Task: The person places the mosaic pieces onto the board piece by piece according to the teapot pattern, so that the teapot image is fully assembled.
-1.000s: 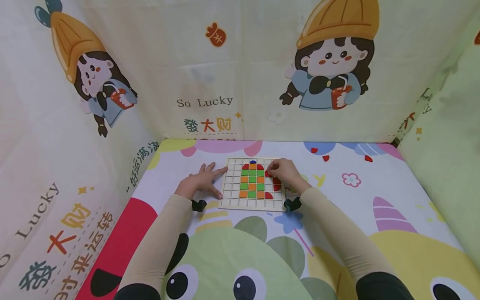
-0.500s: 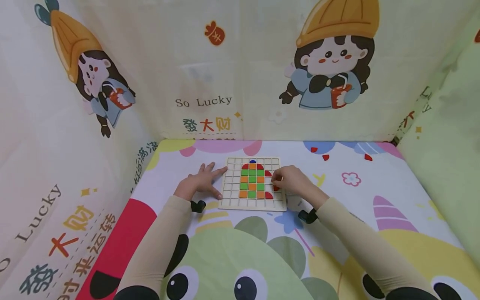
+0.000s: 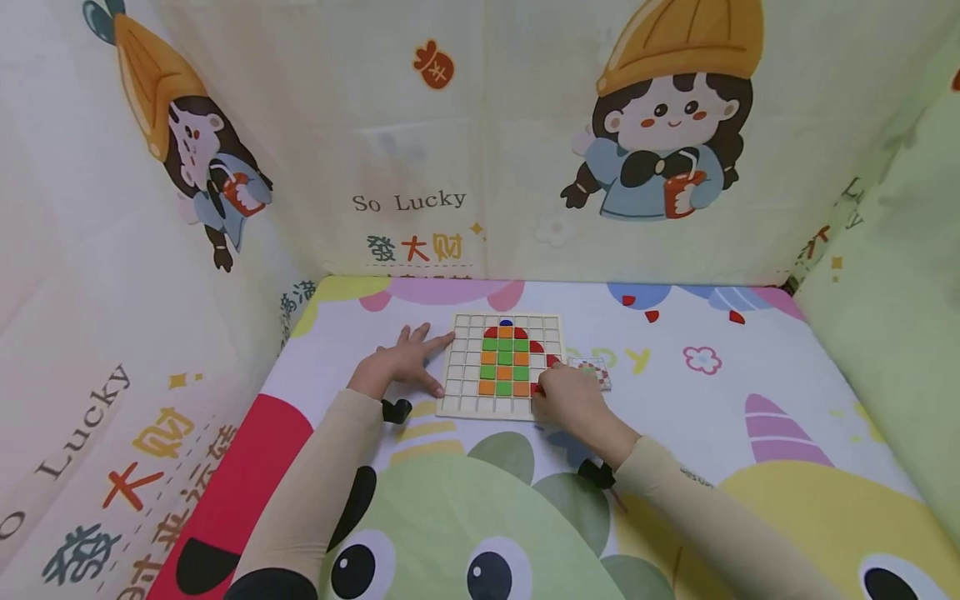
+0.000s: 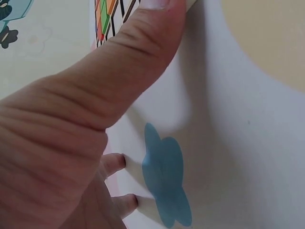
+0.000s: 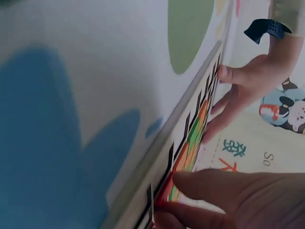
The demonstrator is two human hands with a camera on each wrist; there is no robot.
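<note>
A wooden grid board [image 3: 465, 407] lies on the table, holding green, orange, red and blue tiles in a stacked pattern. My left hand [image 3: 401, 364] spreads its fingers at the board's left edge, index fingertip and thumb touching it; the thumb [image 4: 138, 43] fills much of the left wrist view. At the lower right of the pattern, my right hand [image 3: 576, 404] pinches a red curved-edge tile [image 5: 167, 188] between thumb and finger, low on the grid. Another red tile [image 3: 536, 347] sits higher in the grid, and one more red tile [image 3: 552, 360] shows just above the right hand.
A small patterned card [image 3: 592, 372] lies right of the board, partly behind the right hand. Loose red pieces [image 3: 652, 317] are scattered toward the back right of the cartoon-print tablecloth [image 3: 675, 417]. Printed cloth walls [image 3: 510, 167] rise behind and at both sides.
My right hand has moved from the board's upper right down to the lower red tile, uncovering the patterned card. The left hand stays at the left edge.
</note>
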